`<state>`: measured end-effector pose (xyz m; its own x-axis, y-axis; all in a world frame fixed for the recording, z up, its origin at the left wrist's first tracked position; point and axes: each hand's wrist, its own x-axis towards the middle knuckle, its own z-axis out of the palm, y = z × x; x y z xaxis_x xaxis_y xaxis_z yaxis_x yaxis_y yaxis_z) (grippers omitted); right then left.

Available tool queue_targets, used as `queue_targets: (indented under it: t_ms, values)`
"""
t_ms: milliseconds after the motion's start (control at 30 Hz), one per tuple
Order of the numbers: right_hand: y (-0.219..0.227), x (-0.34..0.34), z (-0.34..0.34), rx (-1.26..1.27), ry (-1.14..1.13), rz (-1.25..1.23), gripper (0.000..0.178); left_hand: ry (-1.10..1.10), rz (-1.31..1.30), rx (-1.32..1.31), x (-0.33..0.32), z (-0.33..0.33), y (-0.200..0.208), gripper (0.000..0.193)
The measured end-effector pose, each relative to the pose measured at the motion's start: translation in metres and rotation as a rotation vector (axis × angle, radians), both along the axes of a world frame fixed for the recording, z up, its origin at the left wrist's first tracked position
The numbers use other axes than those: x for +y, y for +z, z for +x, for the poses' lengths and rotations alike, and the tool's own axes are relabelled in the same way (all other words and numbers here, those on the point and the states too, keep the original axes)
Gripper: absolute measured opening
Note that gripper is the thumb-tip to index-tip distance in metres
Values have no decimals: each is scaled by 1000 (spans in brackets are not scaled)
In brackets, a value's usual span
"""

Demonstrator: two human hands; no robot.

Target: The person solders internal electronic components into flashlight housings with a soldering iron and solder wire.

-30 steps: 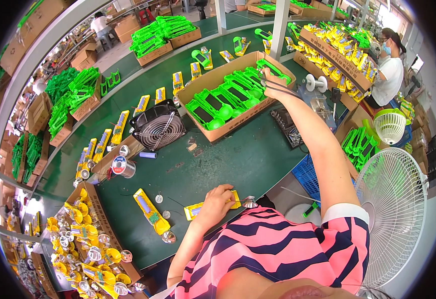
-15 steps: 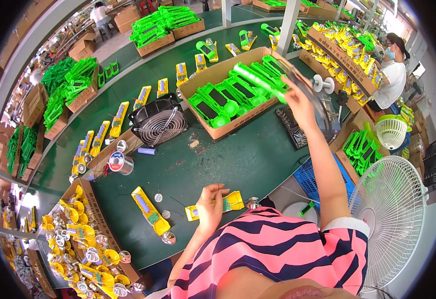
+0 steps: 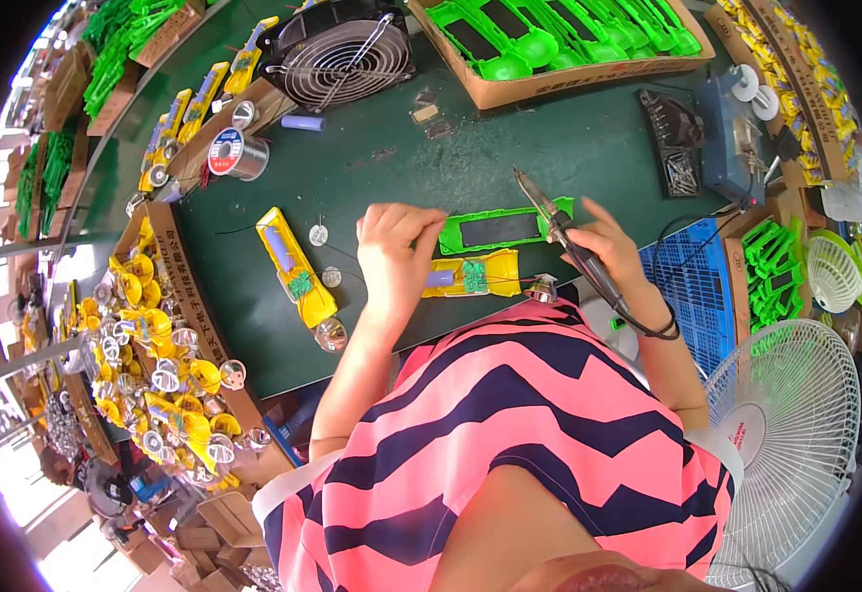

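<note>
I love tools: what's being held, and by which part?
The right hand holds a soldering iron by its dark handle. Whether the left hand holds anything is unclear.

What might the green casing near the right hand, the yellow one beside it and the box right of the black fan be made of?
Green casing: probably moulded plastic, bright, even colour with slim raised edges.
Yellow casing: likely plastic too, smooth and evenly coloured.
Box: apparently cardboard, matte, brown, thin-walled.
</note>
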<state>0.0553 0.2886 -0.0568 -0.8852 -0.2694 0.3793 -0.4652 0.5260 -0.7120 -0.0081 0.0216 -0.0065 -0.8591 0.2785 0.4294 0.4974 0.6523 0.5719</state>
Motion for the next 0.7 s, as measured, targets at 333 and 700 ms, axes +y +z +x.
queue_targets:
  t_ms: [333,700]
  values:
    - [24,-46,-12,-467,-355,-830,18,-270,-486,-185,7,-13,6,5]
    - [21,-44,-23,-654,-302,-807,15,-225,-551,-187,11,-7,-2,7]
